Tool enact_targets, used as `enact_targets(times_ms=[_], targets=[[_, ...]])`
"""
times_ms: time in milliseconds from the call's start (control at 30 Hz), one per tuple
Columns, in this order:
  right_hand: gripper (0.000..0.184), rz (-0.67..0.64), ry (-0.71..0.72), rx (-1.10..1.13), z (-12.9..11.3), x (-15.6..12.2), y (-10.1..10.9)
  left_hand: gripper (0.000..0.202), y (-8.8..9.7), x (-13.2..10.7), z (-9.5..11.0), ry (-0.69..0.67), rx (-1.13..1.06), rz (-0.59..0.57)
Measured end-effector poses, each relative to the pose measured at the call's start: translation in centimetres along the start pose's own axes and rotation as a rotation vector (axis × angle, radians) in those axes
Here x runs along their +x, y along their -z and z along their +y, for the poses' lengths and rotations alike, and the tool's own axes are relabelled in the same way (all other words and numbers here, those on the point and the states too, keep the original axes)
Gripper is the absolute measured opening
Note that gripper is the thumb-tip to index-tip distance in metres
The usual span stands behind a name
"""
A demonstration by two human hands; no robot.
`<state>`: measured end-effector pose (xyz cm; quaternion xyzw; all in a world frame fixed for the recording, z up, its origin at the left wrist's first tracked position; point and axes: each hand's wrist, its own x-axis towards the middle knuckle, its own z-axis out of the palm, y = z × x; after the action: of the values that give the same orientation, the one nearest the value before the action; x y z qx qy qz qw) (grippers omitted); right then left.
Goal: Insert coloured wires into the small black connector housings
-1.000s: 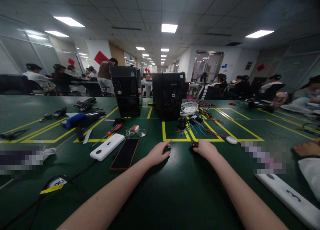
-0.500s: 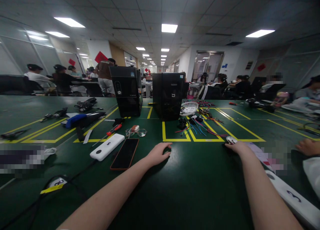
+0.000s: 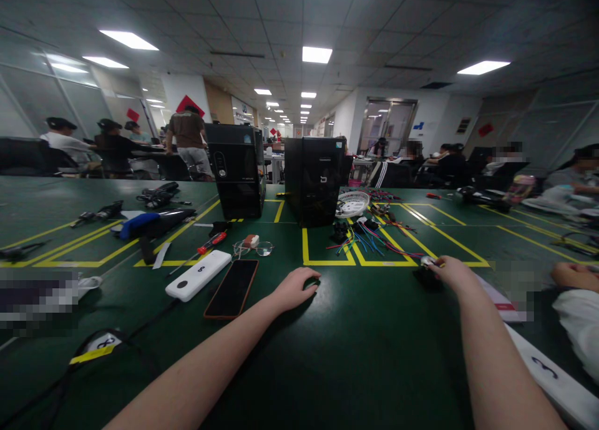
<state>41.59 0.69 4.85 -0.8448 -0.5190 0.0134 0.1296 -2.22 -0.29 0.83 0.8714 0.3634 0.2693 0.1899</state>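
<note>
Clock face laid on the table, twelve pointing away from the wearer; bearings taken from each hand.

Right hand (image 3: pixel 455 275): thumb and fingers drawn in narrow, pinching a small white object (image 3: pixel 426 261) at the fingertips, ten o'clock of the palm. Dark patch just below it; shadow or separate part, cannot tell. Whether the white piece is clear of the table, also unclear. Bundle of coloured wires (image 3: pixel 369 236) at ten, farther out, its pink-red strand running toward the fingertips. White oblong device marked 3 (image 3: pixel 552 367) at four to five, partly behind the forearm. Co-worker's hand (image 3: pixel 573 275) at three, well apart.

Left hand (image 3: pixel 296 289): low at the green tabletop (image 3: pixel 355 355), fingers loosely curved, moderate gap between thumb and forefinger, nothing held. Smartphone (image 3: pixel 231 289) at nine, near, dark screen up, orange-brown edge. White oblong device marked 8 (image 3: pixel 198 276) beyond it, also nine. Eyeglasses (image 3: pixel 253 248) at ten to eleven, a small brown-and-white block at the frame. Red-handled screwdriver (image 3: pixel 212 243) at ten.

Farther: black computer tower with silver button (image 3: pixel 238 174) at eleven; second black tower (image 3: pixel 322 183) at twelve to one, upright; white plastic basket (image 3: pixel 352 196) at one.
</note>
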Motion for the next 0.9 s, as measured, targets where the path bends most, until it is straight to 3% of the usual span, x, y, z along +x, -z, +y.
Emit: enact_targets(times_ms=[100,367,700,900], targets=[[0.031,-0.099,-0.040,0.011,-0.6,-0.3,0.2,0.026,0.0,0.0,0.0,-0.011,0.003,0.001],[0.032,-0.026,0.016,-0.060,-1.4,-0.8,0.2,0.025,0.0,0.0,0.0,-0.015,0.000,-0.002],[0.029,-0.161,-0.057,0.025,-1.4,-0.8,-0.2,0.024,0.0,0.1,0.1,-0.016,0.010,-0.009],[0.029,-0.121,0.017,-0.060,-1.8,-0.8,-0.1,0.024,0.1,0.1,0.2,-0.014,0.008,-0.022]])
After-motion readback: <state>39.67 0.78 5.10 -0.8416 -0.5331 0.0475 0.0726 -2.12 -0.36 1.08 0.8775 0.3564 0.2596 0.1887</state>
